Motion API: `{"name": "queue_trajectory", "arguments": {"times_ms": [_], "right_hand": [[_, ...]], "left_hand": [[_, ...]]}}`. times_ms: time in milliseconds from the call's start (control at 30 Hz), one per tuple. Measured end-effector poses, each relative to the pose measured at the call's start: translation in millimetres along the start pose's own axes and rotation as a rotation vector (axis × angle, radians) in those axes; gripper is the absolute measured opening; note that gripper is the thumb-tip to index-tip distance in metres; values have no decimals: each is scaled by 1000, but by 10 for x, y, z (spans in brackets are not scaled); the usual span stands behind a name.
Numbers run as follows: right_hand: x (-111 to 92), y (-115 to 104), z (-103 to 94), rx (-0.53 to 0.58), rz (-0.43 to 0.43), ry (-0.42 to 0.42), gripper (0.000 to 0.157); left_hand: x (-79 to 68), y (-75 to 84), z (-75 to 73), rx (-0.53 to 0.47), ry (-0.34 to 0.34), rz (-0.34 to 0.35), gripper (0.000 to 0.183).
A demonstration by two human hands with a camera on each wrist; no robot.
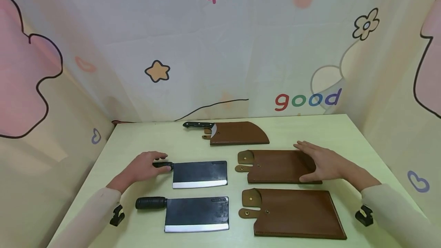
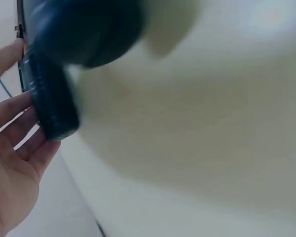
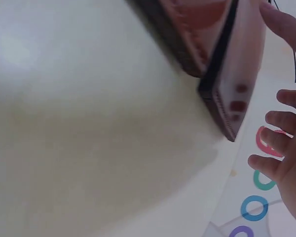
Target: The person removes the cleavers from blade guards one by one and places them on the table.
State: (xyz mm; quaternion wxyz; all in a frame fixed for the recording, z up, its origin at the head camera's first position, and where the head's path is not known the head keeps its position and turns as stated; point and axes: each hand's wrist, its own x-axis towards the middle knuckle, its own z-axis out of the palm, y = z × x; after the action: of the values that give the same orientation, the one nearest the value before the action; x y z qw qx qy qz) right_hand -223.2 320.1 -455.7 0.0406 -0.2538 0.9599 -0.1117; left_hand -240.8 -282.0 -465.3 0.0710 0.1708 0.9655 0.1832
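My left hand (image 1: pixel 146 167) is around the black handle (image 1: pixel 162 164) of the upper cleaver (image 1: pixel 200 173), thumb on the near side and fingers on the far side. In the left wrist view, that handle (image 2: pixel 52 96) lies by the loosely bent fingers (image 2: pixel 24 126), with a gap to the palm; firm contact is unclear. My right hand (image 1: pixel 327 162) hovers spread over the right end of the middle brown leather sheath (image 1: pixel 275 165), its thumb at the near edge. In the right wrist view, the fingers (image 3: pixel 281 140) stand apart beside this sheath (image 3: pixel 241 74).
A second cleaver (image 1: pixel 196 213) with a ribbed black handle lies nearer the front. To its right rests a larger brown sheath (image 1: pixel 299 213). At the back, a black-handled knife (image 1: pixel 198 124) sits in a brown sheath (image 1: pixel 241 133). A printed curtain (image 1: pixel 220 49) borders the table.
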Motion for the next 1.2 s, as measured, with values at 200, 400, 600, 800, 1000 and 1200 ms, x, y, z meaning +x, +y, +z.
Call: {"name": "queue_trajectory", "arguments": {"times_ms": [200, 400, 600, 800, 1000, 1200], "right_hand": [[170, -83, -199, -27, -24, -2, 102], [445, -219, -288, -38, -53, -14, 100], [718, -331, -258, -30, -63, 1, 99], [975, -406, -162, 36, -21, 20, 101], [1205, -473, -74, 82, 40, 31, 102], [1422, -476, 50, 68, 53, 64, 102]], "left_hand": [[198, 87, -185, 0, 39, 13, 62], [471, 248, -257, 22, 65, 29, 59], [688, 419, -223, -11, 113, 40, 58], [885, 491, -153, -32, 182, 64, 58], [1093, 528, -136, -47, 181, 72, 63], [1287, 498, -82, -59, 178, 81, 61]]}}
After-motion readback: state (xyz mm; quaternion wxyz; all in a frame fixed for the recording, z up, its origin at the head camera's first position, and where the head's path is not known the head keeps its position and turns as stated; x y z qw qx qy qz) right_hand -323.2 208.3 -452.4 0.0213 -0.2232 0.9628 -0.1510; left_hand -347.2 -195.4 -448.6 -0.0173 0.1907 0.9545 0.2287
